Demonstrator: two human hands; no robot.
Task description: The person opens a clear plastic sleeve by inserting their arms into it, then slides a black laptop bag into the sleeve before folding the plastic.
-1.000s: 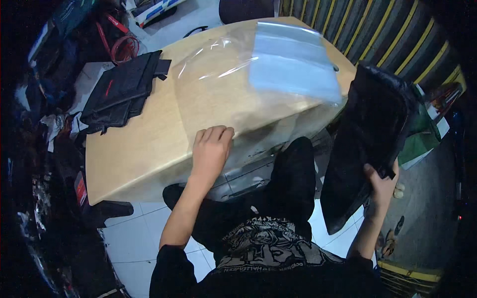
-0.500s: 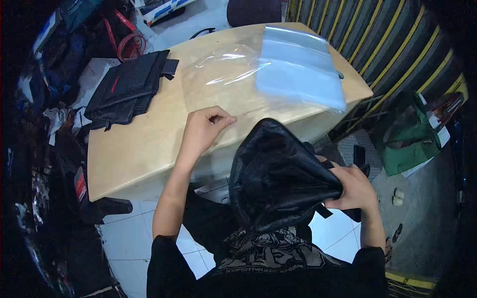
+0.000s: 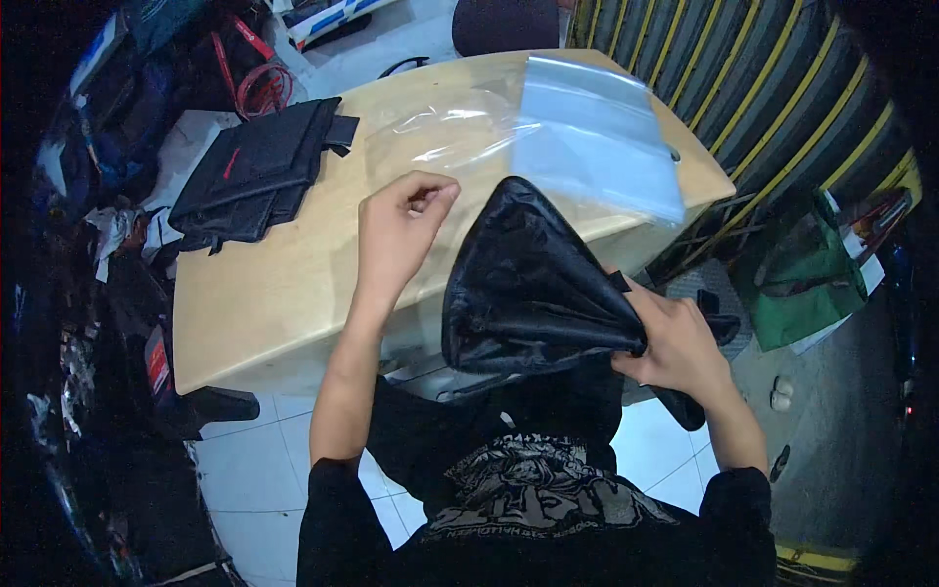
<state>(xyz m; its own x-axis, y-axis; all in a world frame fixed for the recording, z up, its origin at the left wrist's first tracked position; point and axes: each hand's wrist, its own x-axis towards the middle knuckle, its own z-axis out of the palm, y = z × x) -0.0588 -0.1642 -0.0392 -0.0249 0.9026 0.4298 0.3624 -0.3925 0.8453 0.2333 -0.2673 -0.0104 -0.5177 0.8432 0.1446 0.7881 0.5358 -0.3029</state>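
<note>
**one-handed grip on the bag, slick film beside it**

nearest us, the lap lies under the black bag, which hangs aslant in front of the table's near edge. we cannot tell whether it touches the wood.

our right hand is wrapped around the bag's narrow, bunched end, thumb to the near side. the broad end sticks out unsupported, so we judge it could sag or swing if that hold loosens. loose black ends poke out past the hand; one could snag on the table edge, and the tight bunching could crease the fabric.

our left hand is raised over the table, fingers curled, thumb and forefinger tips pressed together. we cannot tell whether film is pinched between them. it does not touch the bag, so it gives no second support.

beyond it, clear film lies over the tabletop, hard to see against the wood. a careless sweep of the bag could drag or crumple it, taking along the bluish plastic, which reaches the table's near edge at the right and could slide off. the black pile, at the left, sits well apart, at less risk.
</note>
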